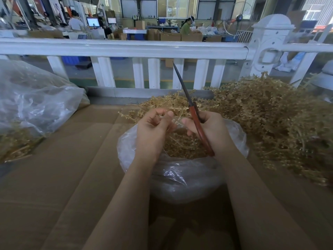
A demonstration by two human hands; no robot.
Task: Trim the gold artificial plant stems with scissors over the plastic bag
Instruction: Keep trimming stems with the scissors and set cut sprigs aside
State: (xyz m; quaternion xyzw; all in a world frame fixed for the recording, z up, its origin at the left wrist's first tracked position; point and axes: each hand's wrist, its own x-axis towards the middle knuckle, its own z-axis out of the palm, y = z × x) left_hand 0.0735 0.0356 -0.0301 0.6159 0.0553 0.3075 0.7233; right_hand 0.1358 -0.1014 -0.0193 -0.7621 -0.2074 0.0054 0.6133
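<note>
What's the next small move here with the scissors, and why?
Probably tilt the scissors down toward the stem that the left hand pinches: the right hand has the closed blades pointing up, away from it, above the plastic bag.

Soft daylight from rear windows (173, 6); edges bowed (perhaps motion-blurred).

The plastic bag (182, 170) sits at the frame's centre on the bench (59, 177), holding trimmed stems (180, 145). A stem pile (270, 120) spreads at right. A second bag (32, 98) lies at left. The fence (126, 49) runs behind.
</note>
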